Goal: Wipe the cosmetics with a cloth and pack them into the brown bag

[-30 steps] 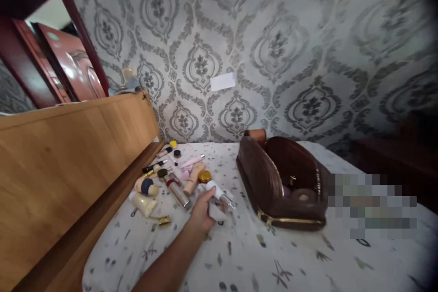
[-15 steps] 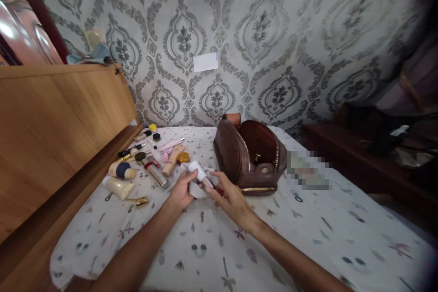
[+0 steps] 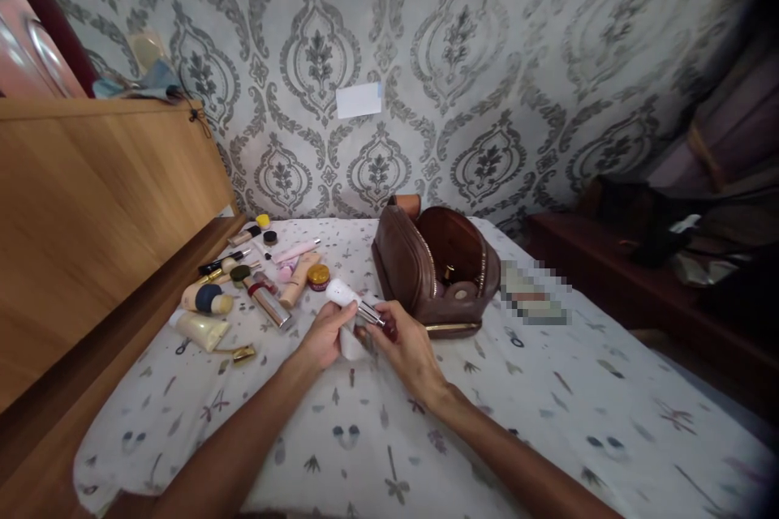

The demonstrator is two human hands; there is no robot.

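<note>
My left hand (image 3: 325,334) is closed on a thin white wipe (image 3: 351,345), which hangs below the fingers. A slim cosmetic tube (image 3: 370,314) with a silver middle and a dark red end slants between both hands; its upper left end looks white, and I cannot tell whether that is a cap or the wipe. My right hand (image 3: 411,349) pinches the dark red end. Just beyond the fingers stands an amber-lidded jar (image 3: 318,276). The open brown makeup bag (image 3: 398,259) is behind my right hand, a few small items inside it.
Left of my hands lie several cosmetics: a silver tube (image 3: 271,306), a beige tube (image 3: 298,282), a cream squeeze tube (image 3: 203,330), a blue-banded bottle (image 3: 207,298) and a gold cap (image 3: 243,353). A wooden board (image 3: 109,178) borders the left side; a patterned wall (image 3: 414,146) rises behind.
My right hand has closed in on the tube and now grips its dark red end. The silver middle shows now. The whole view has shifted slightly.
</note>
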